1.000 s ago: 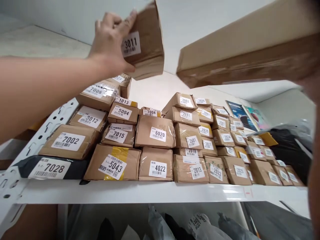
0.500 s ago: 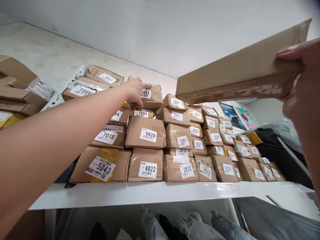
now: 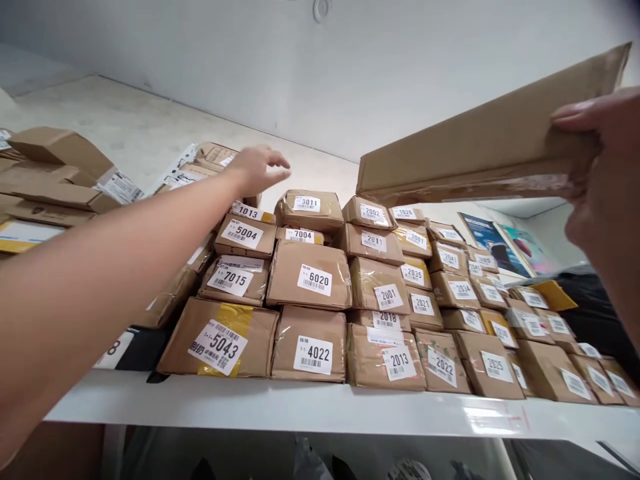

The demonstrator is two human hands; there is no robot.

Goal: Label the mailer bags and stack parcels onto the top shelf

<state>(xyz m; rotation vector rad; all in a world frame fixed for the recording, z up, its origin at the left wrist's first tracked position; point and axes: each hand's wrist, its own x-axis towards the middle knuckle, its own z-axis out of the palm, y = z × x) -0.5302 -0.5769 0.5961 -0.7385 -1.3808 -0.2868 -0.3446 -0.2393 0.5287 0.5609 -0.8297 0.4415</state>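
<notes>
My right hand [image 3: 603, 143] grips one end of a long, flat cardboard box [image 3: 475, 137], thumb on its near side, and holds it tilted above the stacked parcels on the right. My left hand [image 3: 260, 170] is raised with its fingers apart and nothing in them. It hovers above and to the left of the parcel labelled 3011 [image 3: 309, 212], not touching it. Below the left hand are the parcels labelled 5004 [image 3: 260, 249] and 1013 [image 3: 267, 217]. Part of the stack on the left is hidden behind my left forearm.
A white shelf [image 3: 300, 403] carries several stacked, labelled parcels, such as 6020 [image 3: 285, 293] and 5043 [image 3: 175, 347]. Flattened brown packaging [image 3: 65, 150] lies at the far left. A black bag [image 3: 583, 317] stands at the right end. Plastic bags [image 3: 310, 463] are under the shelf.
My left hand has come off the parcel labelled 3011 and lifted up to the left of it. The view has shifted, while my right hand still holds the long box.
</notes>
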